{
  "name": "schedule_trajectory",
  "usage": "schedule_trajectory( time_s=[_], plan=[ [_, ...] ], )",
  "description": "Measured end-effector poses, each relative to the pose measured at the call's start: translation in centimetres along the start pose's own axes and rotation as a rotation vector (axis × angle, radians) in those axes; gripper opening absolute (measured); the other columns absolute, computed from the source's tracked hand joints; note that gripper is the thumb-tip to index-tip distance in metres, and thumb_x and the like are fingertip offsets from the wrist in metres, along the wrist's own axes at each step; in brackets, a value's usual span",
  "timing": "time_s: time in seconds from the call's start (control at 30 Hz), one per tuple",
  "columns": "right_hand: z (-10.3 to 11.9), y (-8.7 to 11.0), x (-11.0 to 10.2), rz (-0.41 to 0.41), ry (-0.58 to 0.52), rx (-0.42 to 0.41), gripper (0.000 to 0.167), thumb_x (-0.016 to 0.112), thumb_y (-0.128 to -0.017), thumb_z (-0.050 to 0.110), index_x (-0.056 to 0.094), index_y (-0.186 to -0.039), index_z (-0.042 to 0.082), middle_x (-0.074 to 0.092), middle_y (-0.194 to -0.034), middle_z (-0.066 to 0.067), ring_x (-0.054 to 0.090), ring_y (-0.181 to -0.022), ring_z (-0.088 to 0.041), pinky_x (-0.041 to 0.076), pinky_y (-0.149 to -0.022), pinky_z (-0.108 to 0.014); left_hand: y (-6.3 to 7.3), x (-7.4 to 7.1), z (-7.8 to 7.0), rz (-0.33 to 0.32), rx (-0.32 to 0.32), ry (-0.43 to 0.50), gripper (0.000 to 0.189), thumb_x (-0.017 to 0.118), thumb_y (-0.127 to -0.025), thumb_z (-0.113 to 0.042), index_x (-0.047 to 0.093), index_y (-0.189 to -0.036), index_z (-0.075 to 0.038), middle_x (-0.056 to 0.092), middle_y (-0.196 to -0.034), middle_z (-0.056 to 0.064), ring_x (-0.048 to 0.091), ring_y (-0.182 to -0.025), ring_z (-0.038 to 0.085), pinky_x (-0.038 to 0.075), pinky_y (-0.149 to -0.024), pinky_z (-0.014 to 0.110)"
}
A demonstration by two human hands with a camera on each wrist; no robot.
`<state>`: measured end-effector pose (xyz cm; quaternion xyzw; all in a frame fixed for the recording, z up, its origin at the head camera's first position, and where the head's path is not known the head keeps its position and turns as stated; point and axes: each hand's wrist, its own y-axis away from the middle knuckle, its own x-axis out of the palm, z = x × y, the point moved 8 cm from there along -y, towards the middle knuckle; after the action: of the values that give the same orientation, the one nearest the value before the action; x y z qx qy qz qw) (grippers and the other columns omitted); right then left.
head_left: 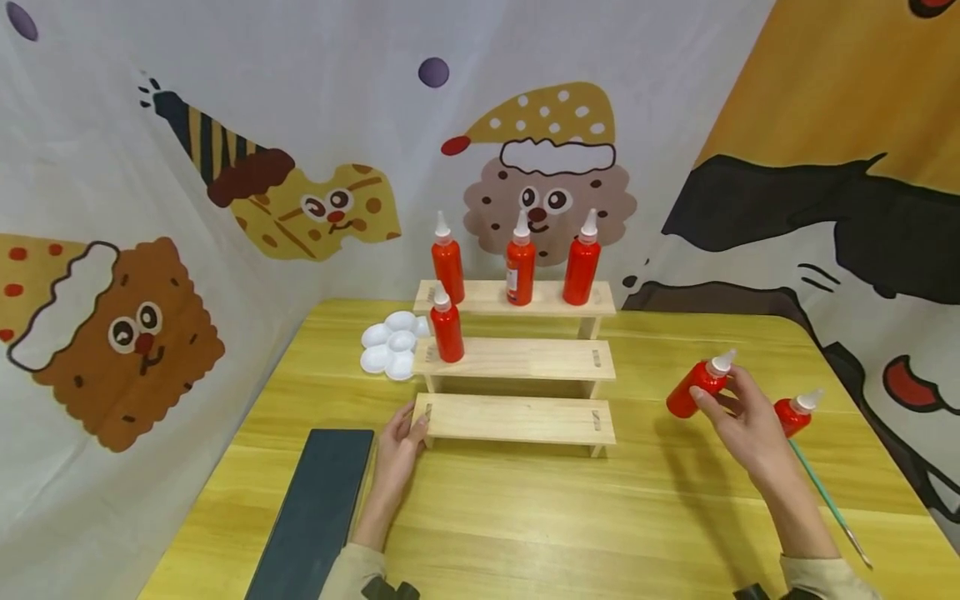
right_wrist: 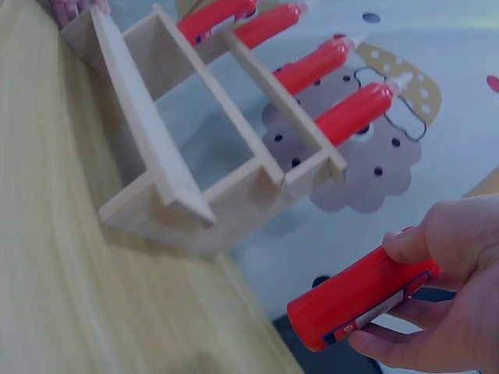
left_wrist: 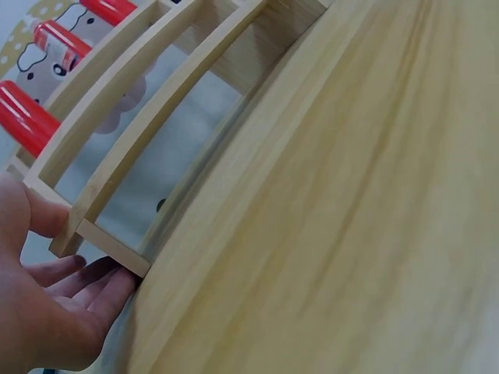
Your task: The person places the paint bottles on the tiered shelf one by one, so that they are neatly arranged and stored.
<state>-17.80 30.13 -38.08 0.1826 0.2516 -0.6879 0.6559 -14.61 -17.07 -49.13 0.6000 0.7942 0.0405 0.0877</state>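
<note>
A three-step wooden rack (head_left: 517, 419) stands on the table. My left hand (head_left: 399, 442) grips the left end of its lowest step, thumb on top and fingers below, as the left wrist view also shows. To the right of the rack, my right hand (head_left: 750, 417) holds a red paint bottle (head_left: 684, 395) with a white nozzle, tilted and raised over the table. Three red bottles (head_left: 580, 271) stand along the top step, and another bottle (head_left: 447, 333) is at the left of the middle step. One more red bottle (head_left: 791, 418) is partly hidden behind my right hand.
A white flower-shaped palette (head_left: 400, 341) lies left of the rack. A dark flat board (head_left: 313, 508) is beside my left forearm. At the right lies a green-handled paintbrush (head_left: 825, 498). Behind the table hangs a printed cloth (head_left: 360, 75).
</note>
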Motion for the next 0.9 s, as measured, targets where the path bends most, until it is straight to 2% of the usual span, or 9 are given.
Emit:
schedule_trajectory(
  time_s=[0.07,0.13,0.2,0.37,0.5,0.67,0.73,0.8,0.9],
  plan=[
    [0.9,-0.2,0.1,-0.005,-0.014,-0.013,0.055,0.059,-0.104,0.03,0.041,-0.149,0.006,0.052,-0.139,-0.023,0.064,-0.114,-0.024,0.045,-0.076,-0.006,0.1,0.0,-0.1,0.007,0.003,-0.006,0.054,0.057,-0.104,-0.019,0.041,-0.154,-0.005,0.055,-0.143,0.029,0.061,-0.118,0.028,0.053,-0.092,0.032],
    [1.9,-0.3,0.3,-0.014,-0.021,-0.035,0.055,0.06,-0.103,0.03,0.042,-0.149,0.007,0.054,-0.138,-0.021,0.061,-0.107,-0.004,0.047,-0.077,-0.006,0.2,-0.1,-0.2,0.014,0.014,-0.016,0.055,0.056,-0.105,-0.019,0.04,-0.155,-0.007,0.055,-0.143,0.029,0.061,-0.119,0.029,0.052,-0.095,0.035],
    [2.9,-0.5,0.5,-0.013,-0.033,-0.054,0.055,0.061,-0.103,0.029,0.043,-0.15,0.008,0.054,-0.137,-0.02,0.055,-0.103,0.006,0.048,-0.078,-0.006,0.2,-0.1,-0.2,0.023,0.021,-0.024,0.055,0.056,-0.105,-0.019,0.039,-0.156,-0.01,0.055,-0.144,0.028,0.059,-0.124,0.032,0.051,-0.097,0.038],
    [5.4,-1.2,1.7,0.0,-0.058,-0.111,0.052,0.061,-0.103,0.026,0.045,-0.148,0.007,0.057,-0.136,-0.02,0.061,-0.109,-0.01,0.047,-0.081,-0.005,0.2,0.0,-0.4,0.025,0.042,-0.041,0.055,0.056,-0.105,-0.02,0.039,-0.156,-0.011,0.051,-0.147,0.029,0.052,-0.134,0.039,0.048,-0.104,0.045],
    [7.1,-1.8,2.9,0.009,-0.079,-0.161,0.047,0.065,-0.101,0.021,0.05,-0.144,0.006,0.061,-0.131,-0.018,0.061,-0.111,-0.01,0.046,-0.083,-0.004,0.1,0.0,-0.5,0.021,0.051,-0.043,0.054,0.056,-0.105,-0.02,0.04,-0.156,-0.009,0.05,-0.148,0.029,0.05,-0.136,0.041,0.047,-0.105,0.048],
    [8.7,-2.6,3.9,0.035,-0.089,-0.179,0.048,0.067,-0.1,0.02,0.05,-0.143,0.006,0.061,-0.13,-0.023,0.065,-0.113,-0.037,0.045,-0.082,-0.002,0.0,0.1,-0.3,0.019,0.041,-0.031,0.055,0.057,-0.104,-0.018,0.04,-0.156,-0.01,0.052,-0.147,0.028,0.052,-0.135,0.039,0.048,-0.104,0.046],
    [9.4,-2.9,4.1,0.041,-0.084,-0.181,0.049,0.066,-0.1,0.022,0.05,-0.143,0.007,0.061,-0.131,-0.023,0.063,-0.116,-0.041,0.044,-0.083,-0.003,0.0,0.1,-0.2,0.018,0.043,-0.026,0.055,0.057,-0.105,-0.018,0.04,-0.156,-0.01,0.053,-0.145,0.028,0.053,-0.133,0.039,0.048,-0.104,0.046],
    [10.1,-3.2,4.3,0.047,-0.075,-0.195,0.048,0.066,-0.1,0.022,0.05,-0.143,0.009,0.061,-0.131,-0.021,0.062,-0.117,-0.04,0.051,-0.088,-0.011,-0.1,0.1,-0.2,0.016,0.044,-0.027,0.054,0.057,-0.105,-0.018,0.04,-0.156,-0.01,0.053,-0.145,0.028,0.054,-0.133,0.039,0.049,-0.105,0.048],
    [11.3,-3.7,4.9,0.063,-0.079,-0.229,0.047,0.067,-0.099,0.02,0.051,-0.143,0.009,0.062,-0.131,-0.02,0.061,-0.119,-0.039,0.056,-0.096,-0.035,-0.1,0.1,-0.2,0.013,0.048,-0.028,0.054,0.056,-0.105,-0.018,0.04,-0.156,-0.011,0.052,-0.146,0.028,0.054,-0.133,0.039,0.048,-0.106,0.051]
  ],
)
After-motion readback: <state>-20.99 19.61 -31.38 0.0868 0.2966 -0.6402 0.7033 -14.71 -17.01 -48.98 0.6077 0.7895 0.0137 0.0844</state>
